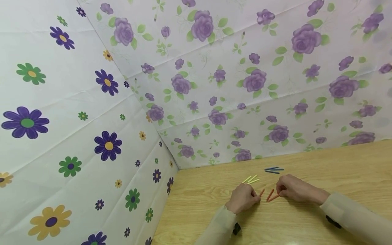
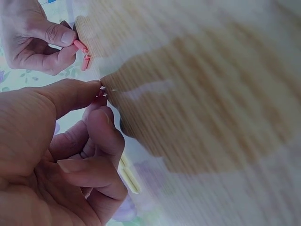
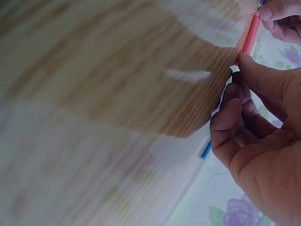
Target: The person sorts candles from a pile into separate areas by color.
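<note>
Three short orange-red sticks are at the hands, above a wood-grain tabletop. My left hand [image 1: 243, 198] pinches one orange-red stick [image 1: 262, 192] between thumb and fingertip, the stick tilted up to the right. In the left wrist view its other fingers [image 2: 101, 174] curl loosely, and the pinched stick is mostly hidden. My right hand [image 1: 295, 188] pinches the end of a second orange-red stick [image 1: 274, 197], which slants down to the left. Between the hands, a third orange-red stick [image 1: 270, 194] meets that one at its lower end, forming a V.
Several pale yellow sticks [image 1: 254, 181] lie just beyond the left hand. A group of blue sticks [image 1: 272, 172] lies farther back, beyond the right hand. Floral sheets [image 1: 214, 143] rise as walls behind and to the left of the wooden table [image 1: 196, 197].
</note>
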`<state>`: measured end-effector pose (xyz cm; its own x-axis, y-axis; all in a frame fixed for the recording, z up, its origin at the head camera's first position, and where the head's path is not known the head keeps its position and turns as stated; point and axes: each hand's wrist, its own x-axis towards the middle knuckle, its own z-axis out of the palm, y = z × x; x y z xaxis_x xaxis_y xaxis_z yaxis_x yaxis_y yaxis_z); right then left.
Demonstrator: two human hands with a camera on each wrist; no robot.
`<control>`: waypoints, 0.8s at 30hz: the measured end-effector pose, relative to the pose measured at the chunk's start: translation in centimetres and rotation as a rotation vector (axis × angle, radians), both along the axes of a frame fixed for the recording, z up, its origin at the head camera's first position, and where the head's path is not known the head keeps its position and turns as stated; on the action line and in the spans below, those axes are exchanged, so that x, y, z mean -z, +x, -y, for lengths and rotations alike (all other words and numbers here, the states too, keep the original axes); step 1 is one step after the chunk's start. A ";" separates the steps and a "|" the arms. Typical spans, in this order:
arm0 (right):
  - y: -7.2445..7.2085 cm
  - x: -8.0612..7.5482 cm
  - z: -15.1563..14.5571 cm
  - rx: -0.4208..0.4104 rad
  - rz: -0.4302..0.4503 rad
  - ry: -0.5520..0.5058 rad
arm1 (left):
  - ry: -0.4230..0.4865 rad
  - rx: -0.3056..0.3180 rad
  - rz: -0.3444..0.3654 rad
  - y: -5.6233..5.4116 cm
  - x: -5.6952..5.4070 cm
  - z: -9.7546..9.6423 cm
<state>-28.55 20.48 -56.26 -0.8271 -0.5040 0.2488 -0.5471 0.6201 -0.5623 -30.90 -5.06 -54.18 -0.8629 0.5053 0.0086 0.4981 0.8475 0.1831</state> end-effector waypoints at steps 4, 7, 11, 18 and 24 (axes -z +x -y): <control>0.1 -0.1 0.1 0.000 0.008 -0.006 | 0.003 0.013 0.003 0.0 -0.1 0.0; 0.2 -0.2 0.2 0.004 0.024 -0.008 | 0.008 0.028 0.005 0.0 -0.1 0.0; 0.3 -0.2 0.1 0.017 0.028 -0.003 | 0.023 0.053 0.007 -0.1 -0.1 0.1; 0.5 0.0 -0.4 0.033 0.015 -0.001 | 0.017 0.101 -0.008 -0.1 -0.4 0.0; 0.7 0.0 -0.8 0.022 -0.001 -0.023 | 0.101 0.102 0.025 -0.1 -0.8 -0.2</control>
